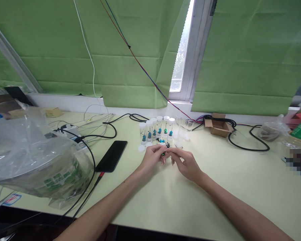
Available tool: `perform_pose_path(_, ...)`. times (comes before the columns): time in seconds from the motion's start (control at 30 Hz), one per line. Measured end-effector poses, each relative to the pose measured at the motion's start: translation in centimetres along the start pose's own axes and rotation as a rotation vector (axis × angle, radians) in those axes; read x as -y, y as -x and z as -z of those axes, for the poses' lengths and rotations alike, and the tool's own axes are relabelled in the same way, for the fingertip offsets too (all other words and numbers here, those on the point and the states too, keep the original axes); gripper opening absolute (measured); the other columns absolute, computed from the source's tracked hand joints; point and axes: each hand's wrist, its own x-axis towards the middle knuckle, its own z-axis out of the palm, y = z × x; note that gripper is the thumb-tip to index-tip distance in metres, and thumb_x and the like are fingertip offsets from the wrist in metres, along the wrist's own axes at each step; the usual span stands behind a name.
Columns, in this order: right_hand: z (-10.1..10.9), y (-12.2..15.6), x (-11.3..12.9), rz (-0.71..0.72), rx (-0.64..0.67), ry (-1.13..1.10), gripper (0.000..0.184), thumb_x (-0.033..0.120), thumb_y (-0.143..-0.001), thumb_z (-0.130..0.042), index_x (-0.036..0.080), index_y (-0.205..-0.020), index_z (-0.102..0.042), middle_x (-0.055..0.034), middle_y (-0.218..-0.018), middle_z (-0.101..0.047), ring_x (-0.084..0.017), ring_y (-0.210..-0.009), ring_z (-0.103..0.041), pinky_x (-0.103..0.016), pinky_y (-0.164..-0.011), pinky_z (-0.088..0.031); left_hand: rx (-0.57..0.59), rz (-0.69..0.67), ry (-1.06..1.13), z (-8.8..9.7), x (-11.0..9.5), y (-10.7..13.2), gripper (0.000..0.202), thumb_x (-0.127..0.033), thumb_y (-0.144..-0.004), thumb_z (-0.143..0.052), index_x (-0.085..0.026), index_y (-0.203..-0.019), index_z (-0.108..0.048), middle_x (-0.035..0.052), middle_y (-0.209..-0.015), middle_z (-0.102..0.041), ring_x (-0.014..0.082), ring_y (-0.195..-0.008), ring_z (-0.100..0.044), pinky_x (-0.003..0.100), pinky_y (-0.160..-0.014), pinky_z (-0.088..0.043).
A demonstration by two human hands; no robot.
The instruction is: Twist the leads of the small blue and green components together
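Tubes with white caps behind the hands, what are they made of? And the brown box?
The tubes look like clear, glossy plastic, maybe glass: blue bits show through. Their caps seem matte white plastic. The brown box looks like dull cardboard, flaps folded open. The green piece pinched between the left hand and right hand is too small to tell.

Beyond the hands [188, 164], green curtains [130, 53] hang over a white-framed window [182, 58], daylight showing through their gap above the pale green surface [215, 201].
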Motion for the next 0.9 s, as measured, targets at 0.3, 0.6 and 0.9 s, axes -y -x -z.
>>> perform_pose_path(0.3, 0.0, -0.3, 0.5, 0.032, -0.036, 0.046, 0.020, 0.022, -0.097, -0.050, 0.021, -0.098, -0.070, -0.0020, -0.075, -0.069, -0.013, -0.057, -0.057, -0.027, -0.058, -0.048, -0.013, 0.013, -0.021, 0.0, -0.2, 0.1, 0.031, -0.045, -0.080, -0.068, -0.015, -0.069, -0.067, 0.0011, -0.066, -0.057, 0.0092, -0.054, -0.047, 0.024, -0.051, -0.038)
perform_pose_path(0.6, -0.2, -0.2, 0.2, 0.046, -0.077, 0.070, 0.011, 0.024, -0.094, -0.058, 0.020, -0.092, -0.068, -0.0017, -0.073, -0.065, -0.012, -0.058, -0.055, -0.026, -0.055, -0.046, -0.003, -0.029, -0.084, 0.0, 0.1, 0.0, 0.032, -0.044, -0.084, -0.064, -0.014, -0.073, -0.066, 0.0024, -0.069, -0.059, 0.0089, -0.053, -0.047, 0.024, -0.052, -0.039)
perform_pose_path(0.9, -0.2, -0.3, 0.2, 0.053, -0.102, 0.093, 0.016, 0.024, -0.094, -0.058, 0.020, -0.080, -0.064, 0.0010, -0.062, -0.059, -0.011, -0.055, -0.048, -0.025, -0.054, -0.042, 0.007, -0.078, -0.166, 0.3, 0.8, -0.4, 0.032, -0.045, -0.088, -0.060, -0.015, -0.076, -0.066, 0.0010, -0.066, -0.059, 0.0085, -0.049, -0.048, 0.025, -0.053, -0.041)
